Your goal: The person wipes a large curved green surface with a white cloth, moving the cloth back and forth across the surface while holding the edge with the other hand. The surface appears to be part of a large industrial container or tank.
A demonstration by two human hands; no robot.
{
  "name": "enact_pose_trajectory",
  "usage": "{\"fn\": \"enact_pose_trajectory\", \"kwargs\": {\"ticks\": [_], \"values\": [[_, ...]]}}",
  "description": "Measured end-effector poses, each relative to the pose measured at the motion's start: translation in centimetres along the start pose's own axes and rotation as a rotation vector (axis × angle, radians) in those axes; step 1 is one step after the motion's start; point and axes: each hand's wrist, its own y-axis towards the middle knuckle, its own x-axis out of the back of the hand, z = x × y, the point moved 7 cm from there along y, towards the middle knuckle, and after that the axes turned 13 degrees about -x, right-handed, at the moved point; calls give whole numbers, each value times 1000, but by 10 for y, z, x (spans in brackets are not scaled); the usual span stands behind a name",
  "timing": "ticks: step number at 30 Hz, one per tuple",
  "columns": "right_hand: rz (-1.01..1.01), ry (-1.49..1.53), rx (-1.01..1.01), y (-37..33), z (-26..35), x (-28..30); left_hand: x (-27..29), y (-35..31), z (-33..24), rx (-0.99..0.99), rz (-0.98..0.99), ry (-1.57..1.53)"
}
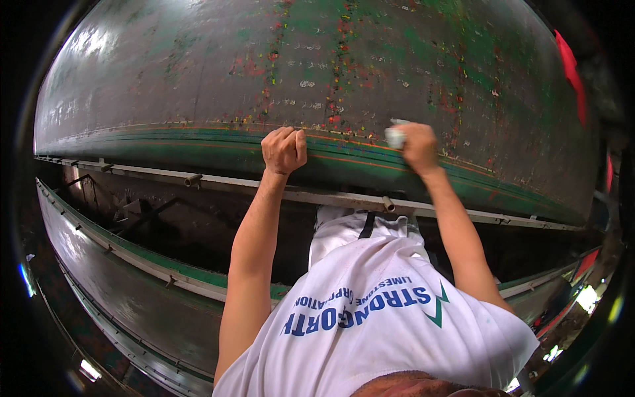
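My left hand [284, 150] is closed in a fist at the near edge of a long dark table [218, 86] stained with green, red and yellow paint. Whatever the fist may hold is hidden by the curled fingers. To its right, my right hand [421, 147] is closed round a crumpled whitish cloth [395, 137], slightly blurred, over the orange and green lines along the same edge. Rows of faint white marks and paint spots run across the tabletop ahead of both hands.
A metal rail [231, 183] with short pipe stubs runs along the table's near side. Behind me lies another long table [132, 284] with a green edge. A red cloth [570, 73] hangs at the far right. Dark framework shows in the gap between the tables.
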Motion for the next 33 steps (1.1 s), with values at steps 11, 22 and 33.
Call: {"fn": "enact_pose_trajectory", "kwargs": {"ticks": [11,22,33], "values": [[-452,-258,-716,137,-135,30,-4,-2,0,-5,50,54],[-134,72,156,195,167,-144,-8,2,-4,-18,102,124],[-462,-377,-941,18,-226,126,-9,1,-2,51,88,133]]}}
